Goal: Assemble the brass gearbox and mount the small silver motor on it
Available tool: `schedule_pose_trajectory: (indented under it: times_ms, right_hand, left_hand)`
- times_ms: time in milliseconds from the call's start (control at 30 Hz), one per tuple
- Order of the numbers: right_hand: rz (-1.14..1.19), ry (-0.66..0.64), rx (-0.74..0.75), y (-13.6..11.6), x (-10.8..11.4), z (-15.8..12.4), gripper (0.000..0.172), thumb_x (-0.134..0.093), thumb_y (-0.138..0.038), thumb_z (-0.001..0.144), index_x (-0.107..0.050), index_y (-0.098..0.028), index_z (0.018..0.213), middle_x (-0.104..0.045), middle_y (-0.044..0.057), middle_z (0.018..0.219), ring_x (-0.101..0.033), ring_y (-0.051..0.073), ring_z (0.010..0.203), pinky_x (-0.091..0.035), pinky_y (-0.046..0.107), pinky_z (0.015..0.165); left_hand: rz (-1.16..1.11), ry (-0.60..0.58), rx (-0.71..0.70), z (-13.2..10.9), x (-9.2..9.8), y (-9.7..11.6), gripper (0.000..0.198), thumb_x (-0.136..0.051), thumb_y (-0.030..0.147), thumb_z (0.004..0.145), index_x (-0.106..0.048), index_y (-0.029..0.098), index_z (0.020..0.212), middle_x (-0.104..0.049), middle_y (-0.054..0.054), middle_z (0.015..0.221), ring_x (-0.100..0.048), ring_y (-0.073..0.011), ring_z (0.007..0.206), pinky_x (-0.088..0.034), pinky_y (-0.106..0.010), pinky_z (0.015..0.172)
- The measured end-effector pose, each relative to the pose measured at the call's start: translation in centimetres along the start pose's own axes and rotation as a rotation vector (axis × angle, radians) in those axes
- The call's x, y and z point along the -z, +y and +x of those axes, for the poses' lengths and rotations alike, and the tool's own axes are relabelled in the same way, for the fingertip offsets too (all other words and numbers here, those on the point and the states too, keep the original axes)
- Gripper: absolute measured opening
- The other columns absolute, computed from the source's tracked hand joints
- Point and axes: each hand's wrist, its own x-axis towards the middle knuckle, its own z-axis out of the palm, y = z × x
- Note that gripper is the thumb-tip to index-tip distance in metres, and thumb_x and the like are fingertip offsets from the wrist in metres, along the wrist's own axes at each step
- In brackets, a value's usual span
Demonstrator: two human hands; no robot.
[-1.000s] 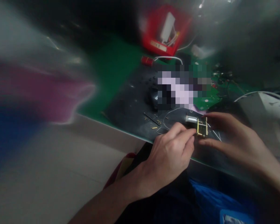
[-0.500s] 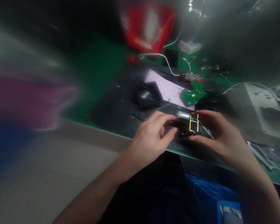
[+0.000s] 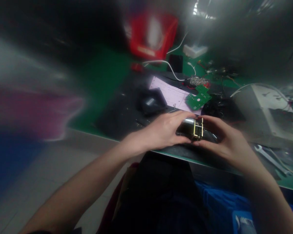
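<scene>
Between my two hands is a small motor assembly [image 3: 190, 126] with a silvery cylinder and brass-coloured plates. My left hand [image 3: 169, 130] grips its left end, thumb at the near side and fingers over the far side. On the plate end, my right hand [image 3: 222, 136] holds it between thumb and fingers. The palms hide parts of the assembly. Just beyond lie a green circuit board [image 3: 198, 98] and a sheet of printed paper [image 3: 171, 92]. A black plastic housing [image 3: 152, 101] rests to the left of the paper.
A red bin [image 3: 152, 35] stands at the back. On the right are a grey box-shaped device [image 3: 266, 107] and a wrench [image 3: 272, 159]. A pile of small metal parts [image 3: 197, 80] sits behind the board. Blue crates [image 3: 217, 201] are below the table edge.
My left hand has moved right and closed around the left end of the motor assembly, covering more of it. My right hand still holds the other end. The view has shifted slightly.
</scene>
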Motion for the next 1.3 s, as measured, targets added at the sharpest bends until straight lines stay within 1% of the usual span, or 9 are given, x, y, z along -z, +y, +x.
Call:
schedule_pose_trajectory:
  times_ms: [200, 367, 567, 733, 867, 1033, 1300]
  right_hand:
    - [-0.021, 0.037, 0.029, 0.8, -0.3, -0.1, 0.068, -0.087, -0.046, 0.083, -0.059, -0.023, 0.141, -0.067, 0.006, 0.135, -0.065, 0.027, 0.123, -0.052, 0.043, 0.111]
    - [-0.055, 0.031, 0.049, 1.0, -0.5, -0.4, 0.067, -0.084, -0.044, 0.087, -0.056, -0.025, 0.145, -0.064, 0.004, 0.140, -0.063, 0.025, 0.126, -0.051, 0.040, 0.113]
    - [-0.060, 0.018, 0.057, 0.8, -0.5, -0.6, 0.065, -0.082, -0.040, 0.089, -0.056, -0.026, 0.146, -0.060, 0.003, 0.145, -0.061, 0.024, 0.129, -0.049, 0.039, 0.116]
    - [-0.044, 0.038, 0.049, 0.9, -0.5, -0.4, 0.065, -0.084, -0.040, 0.086, -0.057, -0.026, 0.144, -0.063, 0.003, 0.140, -0.063, 0.024, 0.125, -0.050, 0.038, 0.114]
    - [-0.057, 0.034, 0.047, 0.8, -0.4, -0.4, 0.064, -0.084, -0.038, 0.087, -0.058, -0.026, 0.144, -0.062, 0.004, 0.142, -0.063, 0.025, 0.126, -0.050, 0.041, 0.115]
    - [-0.036, 0.036, 0.047, 0.7, -0.5, -0.4, 0.063, -0.083, -0.038, 0.088, -0.057, -0.026, 0.144, -0.062, 0.003, 0.142, -0.063, 0.024, 0.126, -0.049, 0.039, 0.116]
    - [-0.021, 0.020, 0.039, 1.1, -0.5, -0.4, 0.065, -0.083, -0.038, 0.088, -0.056, -0.026, 0.146, -0.061, 0.003, 0.143, -0.061, 0.023, 0.129, -0.048, 0.038, 0.116]
  left_hand:
    - [-0.016, 0.007, 0.010, 0.3, 0.2, -0.2, 0.067, -0.086, 0.024, 0.081, -0.055, 0.017, 0.140, -0.069, -0.011, 0.136, -0.067, -0.0241, 0.124, -0.053, -0.039, 0.109]
    - [-0.010, -0.020, -0.010, 0.6, 0.4, -0.3, 0.065, -0.083, 0.025, 0.083, -0.056, 0.017, 0.141, -0.068, -0.011, 0.139, -0.066, -0.0242, 0.126, -0.052, -0.040, 0.110]
    - [-0.037, -0.045, -0.011, 0.6, 0.6, -0.3, 0.065, -0.081, 0.023, 0.084, -0.054, 0.015, 0.143, -0.065, -0.010, 0.142, -0.064, -0.0205, 0.129, -0.050, -0.035, 0.112]
    - [-0.057, -0.019, 0.032, 0.5, 0.5, -0.3, 0.064, -0.084, 0.025, 0.081, -0.058, 0.019, 0.138, -0.069, -0.007, 0.135, -0.067, -0.0215, 0.122, -0.053, -0.035, 0.107]
    - [-0.076, -0.027, 0.039, 0.5, 0.6, -0.4, 0.065, -0.083, 0.024, 0.081, -0.057, 0.020, 0.140, -0.069, -0.007, 0.137, -0.067, -0.0222, 0.124, -0.052, -0.036, 0.108]
    - [-0.094, -0.030, 0.029, 0.5, 0.7, -0.5, 0.065, -0.084, 0.022, 0.082, -0.057, 0.019, 0.141, -0.067, -0.008, 0.141, -0.065, -0.0207, 0.127, -0.051, -0.034, 0.110]
    - [-0.117, -0.021, 0.011, 0.3, 0.6, -0.5, 0.065, -0.082, 0.022, 0.084, -0.056, 0.020, 0.143, -0.066, -0.009, 0.142, -0.064, -0.0221, 0.129, -0.051, -0.038, 0.113]
